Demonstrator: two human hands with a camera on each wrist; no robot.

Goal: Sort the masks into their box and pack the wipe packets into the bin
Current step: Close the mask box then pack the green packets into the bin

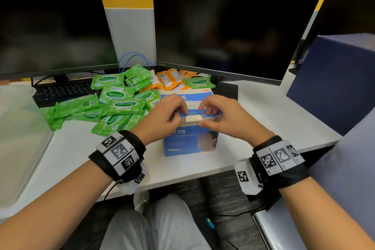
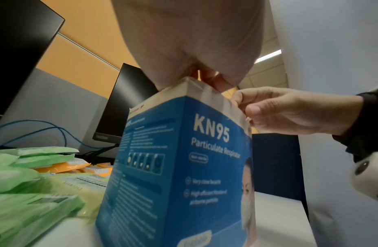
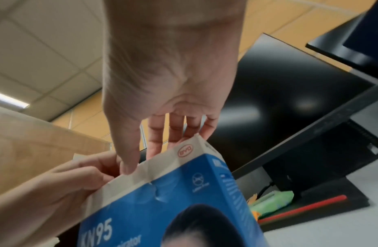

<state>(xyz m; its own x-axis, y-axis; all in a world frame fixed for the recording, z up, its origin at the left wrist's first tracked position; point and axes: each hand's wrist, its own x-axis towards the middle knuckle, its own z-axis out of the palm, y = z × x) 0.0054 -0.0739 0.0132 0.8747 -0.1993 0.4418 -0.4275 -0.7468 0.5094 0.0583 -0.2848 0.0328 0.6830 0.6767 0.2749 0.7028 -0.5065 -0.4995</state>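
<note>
A blue KN95 mask box (image 1: 190, 142) stands upright on the white desk (image 1: 263, 111), near its front edge. Both hands are at the box's top front edge. My left hand (image 1: 172, 112) pinches the lid's left part beside the cardboard tab (image 1: 192, 118), and my right hand (image 1: 215, 115) pinches the right part. The left wrist view shows the box (image 2: 184, 167) from below, with left fingertips (image 2: 215, 80) and right hand (image 2: 289, 110) on its top rim. The right wrist view shows the right thumb (image 3: 126, 165) on the pale rim (image 3: 162, 167). Green wipe packets (image 1: 119, 103) and orange ones (image 1: 168, 79) lie behind left. No masks are visible.
Two dark monitors (image 1: 233, 26) and a black keyboard (image 1: 65, 91) stand behind the pile. A dark blue box-shaped container (image 1: 334, 79) sits at the right. A pale translucent container (image 1: 18, 138) lies at the desk's left edge. A blue cable (image 1: 132, 57) loops behind the packets.
</note>
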